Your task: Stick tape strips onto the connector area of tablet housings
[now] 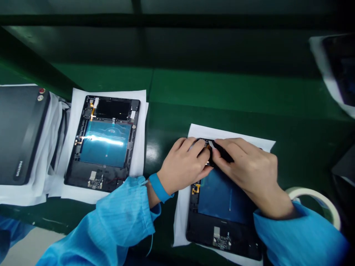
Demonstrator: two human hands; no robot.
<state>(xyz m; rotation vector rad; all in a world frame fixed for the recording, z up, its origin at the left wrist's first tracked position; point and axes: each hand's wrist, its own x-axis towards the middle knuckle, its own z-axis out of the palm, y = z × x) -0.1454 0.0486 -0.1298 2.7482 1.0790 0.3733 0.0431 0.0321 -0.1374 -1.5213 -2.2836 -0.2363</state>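
Note:
An opened tablet lies on white sheets in front of me, its inner parts and blue-covered area exposed. Both hands meet over its upper left corner. My right hand pinches a small white strip between thumb and forefinger. Close beside it, my left hand has its fingers curled down onto the tablet's edge, thumb near forefinger; whatever is under those fingertips is hidden. An orange flex cable shows below the left hand. A blue band circles the left wrist.
Left of my hands, a second opened tablet rests on white sheets. A closed dark tablet tops a stack at far left. A tape roll stands by my right sleeve. Another device is at the upper right, on the green table.

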